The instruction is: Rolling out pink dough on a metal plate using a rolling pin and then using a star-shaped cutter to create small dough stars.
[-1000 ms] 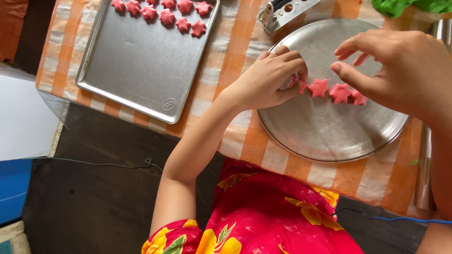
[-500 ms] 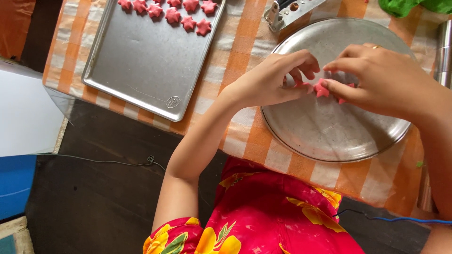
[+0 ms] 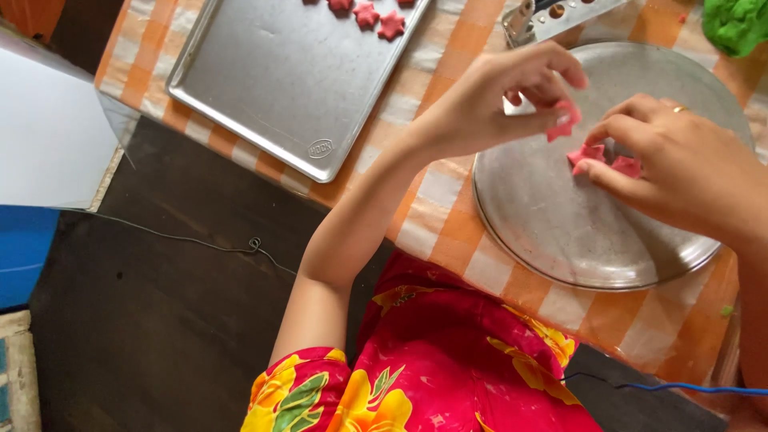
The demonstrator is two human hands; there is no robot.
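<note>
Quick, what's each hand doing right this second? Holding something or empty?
Left hand: pinched shut on a pink star piece, lifted above the round metal tray.
Right hand: fingers closed on pink star pieces lying on that tray.

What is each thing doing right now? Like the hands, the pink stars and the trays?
left hand: raised, pinching a pink star piece
right hand: fingers on the pink stars
round tray: flat on the checked cloth
baking sheet: flat, red stars at far end
green lump: untouched
</note>
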